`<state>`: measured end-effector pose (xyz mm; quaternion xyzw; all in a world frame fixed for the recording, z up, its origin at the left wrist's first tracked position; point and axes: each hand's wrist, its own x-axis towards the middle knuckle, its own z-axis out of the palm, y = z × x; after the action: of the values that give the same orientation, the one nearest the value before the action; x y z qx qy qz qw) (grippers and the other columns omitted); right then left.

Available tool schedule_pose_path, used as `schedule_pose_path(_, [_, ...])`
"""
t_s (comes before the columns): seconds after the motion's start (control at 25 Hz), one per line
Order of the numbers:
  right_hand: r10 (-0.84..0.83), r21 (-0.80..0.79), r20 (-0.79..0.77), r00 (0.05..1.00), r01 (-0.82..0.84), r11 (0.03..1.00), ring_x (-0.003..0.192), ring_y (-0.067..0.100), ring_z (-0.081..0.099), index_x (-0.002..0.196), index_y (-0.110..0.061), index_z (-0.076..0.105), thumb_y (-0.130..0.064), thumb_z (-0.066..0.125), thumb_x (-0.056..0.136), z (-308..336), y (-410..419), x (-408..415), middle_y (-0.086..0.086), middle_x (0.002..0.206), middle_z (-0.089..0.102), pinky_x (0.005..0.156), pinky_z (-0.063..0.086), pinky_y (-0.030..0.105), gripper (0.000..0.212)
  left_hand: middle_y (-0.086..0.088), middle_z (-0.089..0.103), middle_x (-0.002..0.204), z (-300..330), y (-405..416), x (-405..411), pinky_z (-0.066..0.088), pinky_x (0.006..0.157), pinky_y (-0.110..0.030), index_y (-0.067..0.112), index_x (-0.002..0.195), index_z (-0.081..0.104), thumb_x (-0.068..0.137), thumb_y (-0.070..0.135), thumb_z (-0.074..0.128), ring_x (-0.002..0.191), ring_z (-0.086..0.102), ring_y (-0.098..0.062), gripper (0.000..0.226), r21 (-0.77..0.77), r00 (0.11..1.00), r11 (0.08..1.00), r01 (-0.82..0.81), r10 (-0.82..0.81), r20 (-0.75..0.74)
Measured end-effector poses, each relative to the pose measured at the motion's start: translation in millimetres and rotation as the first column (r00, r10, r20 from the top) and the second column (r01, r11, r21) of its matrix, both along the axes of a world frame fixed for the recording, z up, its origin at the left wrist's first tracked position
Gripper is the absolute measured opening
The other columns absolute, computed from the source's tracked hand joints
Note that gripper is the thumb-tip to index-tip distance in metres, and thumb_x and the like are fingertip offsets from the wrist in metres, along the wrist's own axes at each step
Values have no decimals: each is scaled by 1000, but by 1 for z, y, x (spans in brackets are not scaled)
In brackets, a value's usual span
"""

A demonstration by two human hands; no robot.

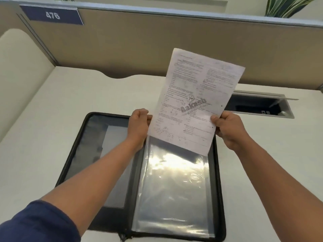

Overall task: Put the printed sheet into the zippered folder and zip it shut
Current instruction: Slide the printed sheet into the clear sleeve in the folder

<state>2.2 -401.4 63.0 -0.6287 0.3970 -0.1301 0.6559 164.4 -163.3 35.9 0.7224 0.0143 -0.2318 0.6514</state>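
The black zippered folder lies open flat on the white desk, with shiny clear plastic sleeves on its right half. The printed sheet is held upright and tilted right above the folder's far edge. My left hand pinches the sheet's lower left edge. My right hand grips its lower right edge. The sheet's bottom edge overlaps the top of the plastic sleeves; whether it sits inside a sleeve I cannot tell.
The white desk is bounded by a tan partition at the back with a "476" label. An open cable hatch is recessed in the desk at the right. A plant stands behind the partition.
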Motion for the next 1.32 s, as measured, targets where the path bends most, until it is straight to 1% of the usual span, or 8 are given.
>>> schedule_pose_path(0.08, [-71,27,27,997,70,997,91,17,76,106,-17,72,-13,61,100,4,-19,6,-8,101,79,70,62,33,13,5,71,92,-20,1,-3,52,72,-26,25,98,67,102,26,51,83,65,-11,17,216,972,972,88,-132,196])
schedule_pose_path(0.16, [-135,48,55,989,132,990,92,15,76,107,-15,72,-12,62,99,7,-36,13,-7,103,79,70,62,31,13,8,69,86,-35,1,-6,47,69,-25,29,96,70,101,24,56,77,61,-5,16,393,864,903,174,-332,379])
schedule_pose_path(0.24, [-178,70,81,981,173,982,93,15,76,109,-14,71,-10,63,99,7,-49,22,-5,104,79,71,62,31,14,2,72,98,-48,-2,-2,50,83,-32,23,108,75,99,26,62,89,61,-7,16,484,728,841,240,-486,484])
schedule_pose_path(0.36, [-211,93,104,972,202,975,94,15,76,110,-13,70,-9,63,98,4,-56,39,-3,105,79,73,62,31,15,-1,61,131,-57,-11,-2,39,101,-43,23,136,63,98,38,62,122,48,-27,40,712,533,649,268,-716,452])
schedule_pose_path(0.52, [-200,108,111,973,188,976,94,15,76,109,-14,71,-8,63,99,-6,-53,62,-3,107,78,73,62,31,14,2,60,132,-62,-17,-3,36,92,-44,24,129,68,98,32,62,119,48,-31,33,770,399,616,167,-757,518])
schedule_pose_path(0.76, [-169,102,114,979,158,982,94,15,76,110,-13,70,-9,62,99,-20,-47,86,-3,107,78,72,62,29,14,5,72,106,-65,-20,-6,34,85,-39,20,92,79,85,16,80,100,62,-26,8,682,338,722,119,-675,656])
schedule_pose_path(1.0, [-124,82,152,981,112,990,98,16,75,108,-17,71,-8,60,100,-21,-43,100,-4,108,78,76,62,33,17,10,58,72,-61,-17,-2,33,83,-35,22,73,58,86,7,65,78,55,-14,21,689,326,708,158,-696,640])
schedule_pose_path(1.32, [-79,61,202,976,68,996,95,17,75,106,-19,72,-9,59,100,-25,-27,117,-6,104,79,74,63,36,18,8,57,72,-58,-20,-3,36,87,-37,19,81,54,82,0,57,71,53,-18,19,649,299,730,216,-682,668])
